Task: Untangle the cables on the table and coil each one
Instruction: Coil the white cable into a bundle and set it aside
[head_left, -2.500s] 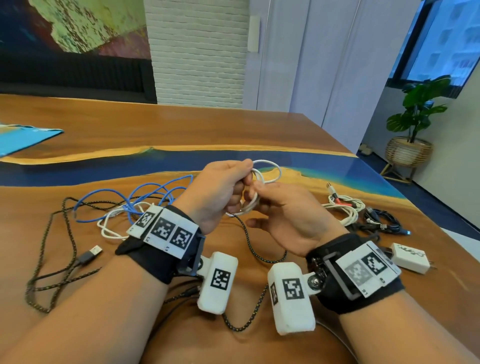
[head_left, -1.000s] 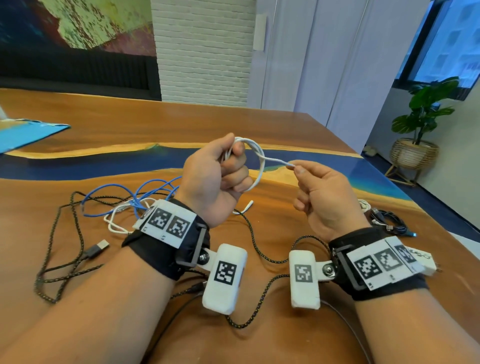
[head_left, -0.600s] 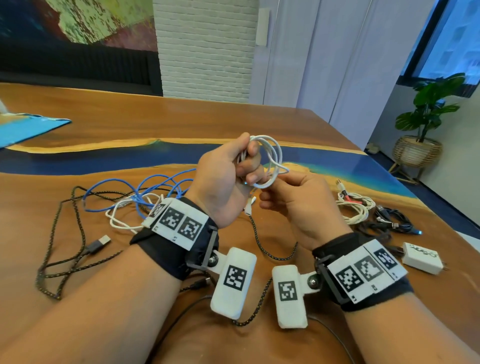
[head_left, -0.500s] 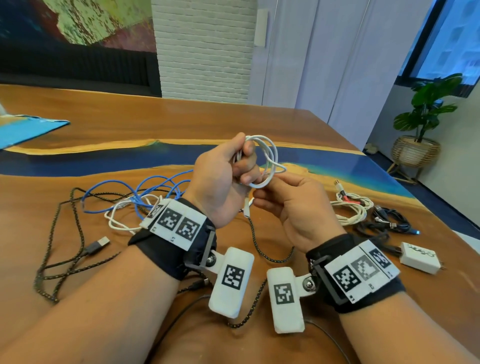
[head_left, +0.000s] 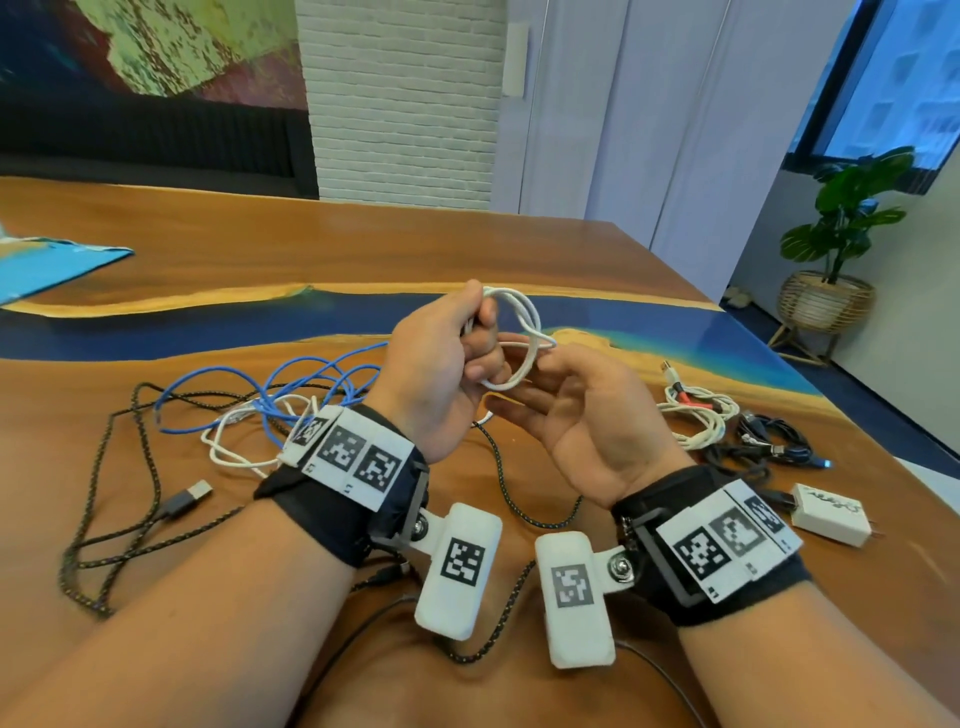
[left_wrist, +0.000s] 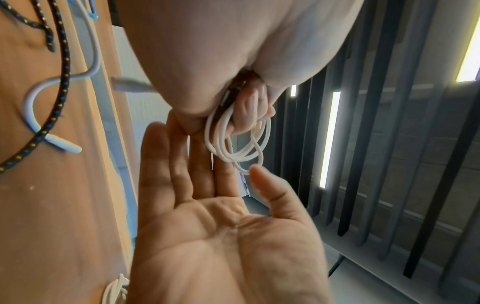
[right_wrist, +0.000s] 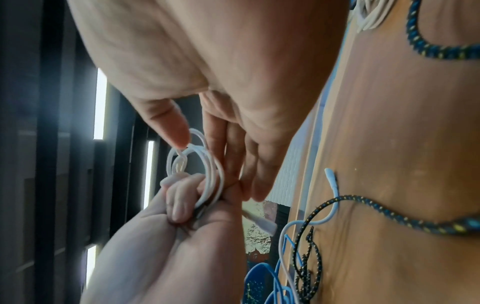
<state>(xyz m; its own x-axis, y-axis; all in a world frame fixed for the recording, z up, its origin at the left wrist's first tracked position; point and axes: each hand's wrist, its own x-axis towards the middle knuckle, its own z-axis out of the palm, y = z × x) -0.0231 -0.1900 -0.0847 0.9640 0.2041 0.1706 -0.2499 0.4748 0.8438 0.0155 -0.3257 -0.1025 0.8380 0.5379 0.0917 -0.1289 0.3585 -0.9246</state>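
A small white cable coil (head_left: 524, 332) hangs above the table, and my left hand (head_left: 480, 338) grips it with curled fingers. The left wrist view shows the coil's (left_wrist: 233, 144) loops dangling below those fingers. My right hand (head_left: 550, 384) lies palm up just right of the coil with straight fingers. Its thumb tip touches the outer loop (right_wrist: 182, 144). On the table (head_left: 363, 260) to the left lie a tangled blue cable (head_left: 291, 384), a loose white cable (head_left: 234, 441) and a black braided cable (head_left: 104, 493).
At the right of the table sit a coiled white cable (head_left: 696, 421), bundled black cables (head_left: 769, 447) and a white charger (head_left: 831, 514). A blue sheet (head_left: 47, 265) lies far left. The braided cable runs under both wrists. A potted plant (head_left: 841, 234) stands beyond the table's right edge.
A second ago my right hand pinched the white cable's end out to the right. It came back to the coil, let go and turned palm up. My left hand kept its grip.
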